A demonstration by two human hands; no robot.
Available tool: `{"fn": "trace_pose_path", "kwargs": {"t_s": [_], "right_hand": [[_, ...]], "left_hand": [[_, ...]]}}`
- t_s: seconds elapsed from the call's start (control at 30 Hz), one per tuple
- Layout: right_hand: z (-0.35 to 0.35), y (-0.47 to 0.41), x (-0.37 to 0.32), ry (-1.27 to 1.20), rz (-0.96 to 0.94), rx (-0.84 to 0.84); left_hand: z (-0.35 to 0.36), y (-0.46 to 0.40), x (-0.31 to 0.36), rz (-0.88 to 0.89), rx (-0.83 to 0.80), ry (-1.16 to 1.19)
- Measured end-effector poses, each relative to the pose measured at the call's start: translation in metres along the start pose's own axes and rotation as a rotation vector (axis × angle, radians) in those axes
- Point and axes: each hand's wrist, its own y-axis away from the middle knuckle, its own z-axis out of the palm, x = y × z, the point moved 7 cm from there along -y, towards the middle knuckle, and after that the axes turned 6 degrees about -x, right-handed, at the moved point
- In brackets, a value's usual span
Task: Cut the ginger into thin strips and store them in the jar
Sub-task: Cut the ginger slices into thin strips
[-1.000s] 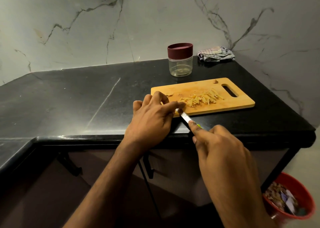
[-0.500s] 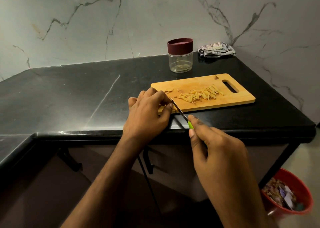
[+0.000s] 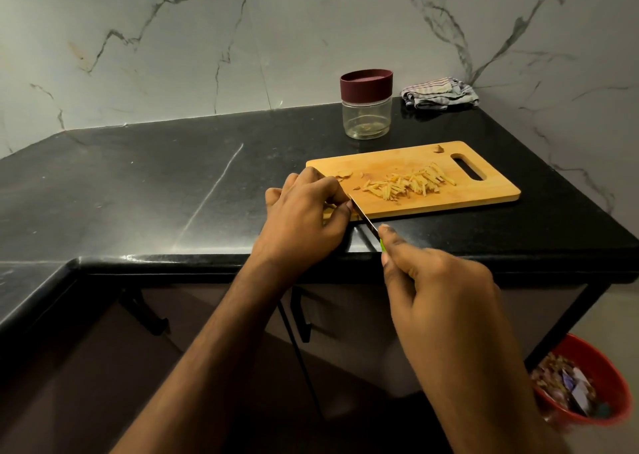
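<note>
The right hand [image 3: 439,301] was nearest, at about 5 o'clock in the view. Its fingers were curled tight round the green handle of the knife [image 3: 363,218]. The thin blade pointed up toward 11 o'clock, onto the near left corner of the board [image 3: 484,196].

The left hand [image 3: 304,217] sat just past it, fingers bent down on that corner. The tips pressed close to the blade. It looked like they pinched a small bit of ginger, but the bit was hidden, so I could not be sure.

At 3 o'clock from the left hand lay the strips [image 3: 409,185], a loose pile in the middle of the board. A few flat slices [image 3: 344,176] lay near the fingers.

The strips looked light, thin and a bit damp. They would likely stick to fingers and snap if squeezed. Best to scoop them in a gentle bunch, or push them with the flat of the blade.

Farther back, at 12 o'clock from the board, stood the jar [image 3: 366,118]. Its lid [image 3: 366,83] was on. The jar looked smooth and light, so hold it round the middle.

A cloth [image 3: 439,93] lay farthest, in the corner.
</note>
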Motion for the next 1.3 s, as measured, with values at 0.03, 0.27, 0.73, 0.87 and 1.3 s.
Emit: {"fn": "trace_pose_path", "kwargs": {"t_s": [0.03, 0.27, 0.73, 0.87, 1.3], "right_hand": [[0.002, -0.004, 0.0, 0.012, 0.005, 0.005], [-0.001, 0.003, 0.007, 0.092, 0.05, -0.026], [0.003, 0.004, 0.014, 0.134, 0.1, -0.072], [-0.001, 0.006, 0.014, 0.119, 0.102, -0.076], [-0.009, 0.004, 0.011, 0.052, 0.069, -0.013]], "left_hand": [[0.0, 0.0, 0.0, -0.002, -0.005, 0.006], [0.001, 0.004, 0.004, 0.027, 0.041, -0.132], [0.008, 0.002, 0.007, 0.073, -0.098, -0.248], [0.008, 0.002, 0.007, 0.07, -0.054, -0.248], [0.001, 0.007, 0.004, 0.039, 0.072, -0.164]]}}
